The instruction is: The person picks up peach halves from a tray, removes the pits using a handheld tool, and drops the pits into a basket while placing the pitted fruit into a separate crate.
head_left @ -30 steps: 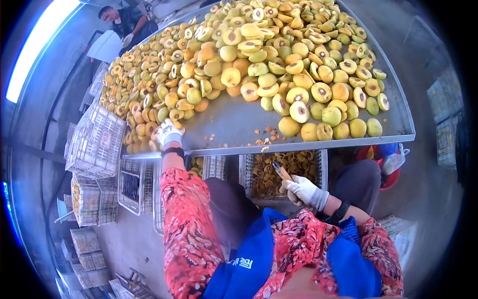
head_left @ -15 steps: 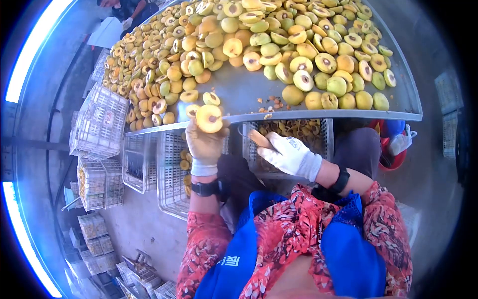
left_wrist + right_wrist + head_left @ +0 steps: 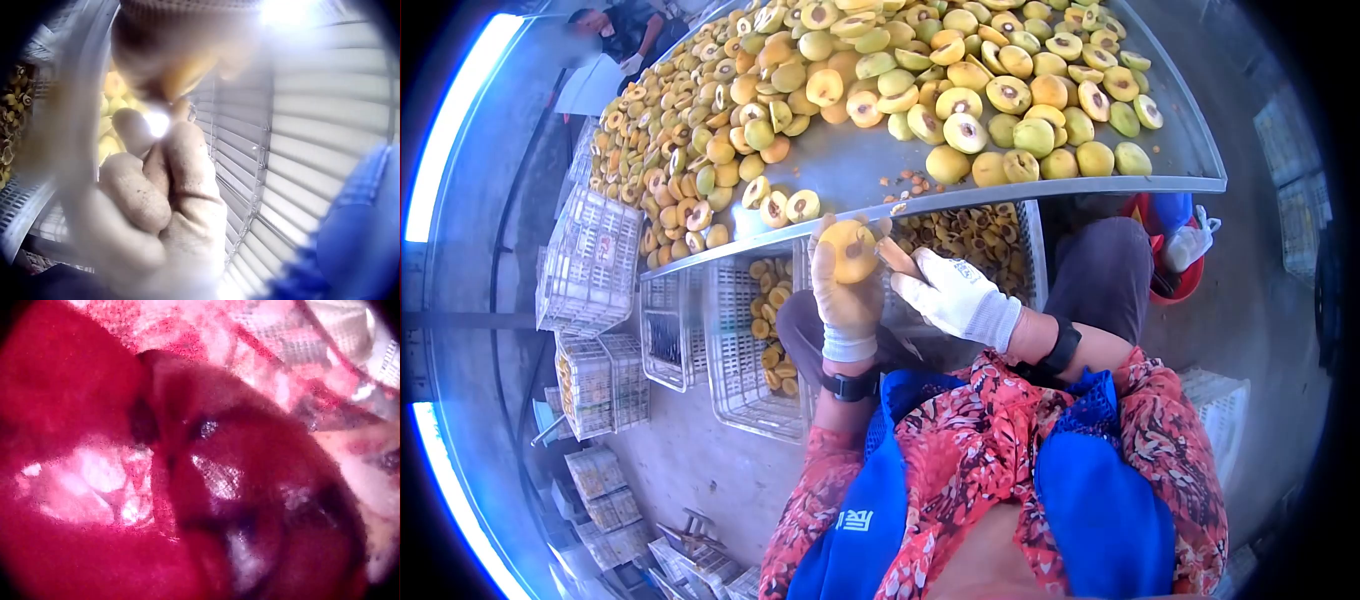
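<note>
In the head view my gloved left hand (image 3: 847,315) holds a yellow peach half (image 3: 840,252), cut face up, just below the table's front edge. The dark pit hollow shows at its middle. My gloved right hand (image 3: 960,295) grips a wooden-handled tool (image 3: 897,258), whose tip end reaches the right side of the peach half; its metal tip is hidden. In the left wrist view, curled gloved fingers (image 3: 187,162) appear beneath a blurred orange bit of fruit (image 3: 187,78). Only blurred red patterned sleeve (image 3: 181,425) fills the right wrist view.
A metal table (image 3: 840,180) bears a large heap of peach halves (image 3: 780,90); three lie near its front edge. Below stand a crate (image 3: 1035,255) of dark scraps and a white crate (image 3: 735,385) with fruit. Stacked crates (image 3: 590,260) stand left, a red bucket (image 3: 1175,280) right. Another person (image 3: 630,40) sits far left.
My left hand has come back from the heap with a peach half and moved right to the tool. Three halves now lie by the table edge. My right hand has moved up and left.
</note>
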### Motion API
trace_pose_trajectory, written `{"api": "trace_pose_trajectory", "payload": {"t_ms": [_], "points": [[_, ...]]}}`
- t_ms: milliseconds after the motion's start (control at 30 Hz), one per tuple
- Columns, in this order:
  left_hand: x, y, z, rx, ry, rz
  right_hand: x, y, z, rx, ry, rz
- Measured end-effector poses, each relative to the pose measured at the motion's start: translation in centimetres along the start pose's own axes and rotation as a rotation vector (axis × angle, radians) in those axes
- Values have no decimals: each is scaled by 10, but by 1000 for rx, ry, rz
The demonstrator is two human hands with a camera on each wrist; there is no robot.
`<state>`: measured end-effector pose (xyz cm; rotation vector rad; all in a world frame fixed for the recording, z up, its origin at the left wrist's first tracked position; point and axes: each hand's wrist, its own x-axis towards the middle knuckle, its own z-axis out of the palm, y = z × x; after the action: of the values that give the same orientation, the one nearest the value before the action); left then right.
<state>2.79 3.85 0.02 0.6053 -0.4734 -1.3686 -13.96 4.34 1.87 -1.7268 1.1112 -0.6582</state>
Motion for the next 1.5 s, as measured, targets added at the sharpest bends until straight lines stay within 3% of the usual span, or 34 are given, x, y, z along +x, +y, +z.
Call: {"api": "trace_pose_trajectory", "payload": {"t_ms": [100,167,200,267,333,367,433,467,500,567,600,633,667,700,767,833,900,933,1000,1100,1167,1233,1300,1367,1433,1500], "points": [[-2,-6,6,34,31,34,-4,8,6,2,-16,-24],[-3,-10,13,24,69,39,-4,19,16,-112,137,-384],[-4,-11,15,44,77,67,-5,24,16,-112,139,-382],[-9,-16,23,65,86,93,-8,-8,-7,328,-223,211],[-15,-24,34,864,101,349,-7,-15,-13,494,-308,305],[-15,-27,32,865,99,345,-7,-16,-14,659,-393,398],[-14,-33,28,1063,148,502,-8,-15,-14,607,-362,348],[-16,-32,32,760,179,380,-10,-14,-13,554,-337,297],[-15,-31,30,760,180,378,-9,-3,-6,554,-337,299],[-12,-31,20,579,89,348,-7,20,10,9,-7,-62],[-6,-36,2,582,125,340,-8,22,10,9,-7,-61],[-6,-37,8,579,126,339,-8,15,5,117,-96,65],[-9,-39,16,795,155,435,-9,9,0,228,-184,193],[-10,-40,20,1010,184,533,-8,8,-3,227,-186,195],[-8,-41,17,960,171,534,-3,7,-13,632,-478,431],[-7,-40,9,912,159,531,0,5,-19,521,-492,440],[-6,-39,3,851,87,451,-1,10,-25,74,-346,202],[-8,-33,8,849,88,448,-1,33,-11,-20,-185,5],[-12,-20,25,384,44,-16,-4,27,-18,-156,-165,-1],[-7,-19,24,276,136,-104,-7,22,-22,-315,-187,14],[-5,-22,35,315,198,-89,-10,21,-15,-239,-165,-1],[-7,-29,47,472,350,62,-12,25,-4,-196,-134,-1],[-5,-35,39,492,317,126,-11,25,1,145,-202,88],[-1,-37,27,491,254,228,-11,11,-13,271,-272,172],[-3,-31,19,523,166,208,-8,1,-32,488,-524,379],[1,-25,1,712,-115,195,-2,12,-44,867,-769,568]]}}
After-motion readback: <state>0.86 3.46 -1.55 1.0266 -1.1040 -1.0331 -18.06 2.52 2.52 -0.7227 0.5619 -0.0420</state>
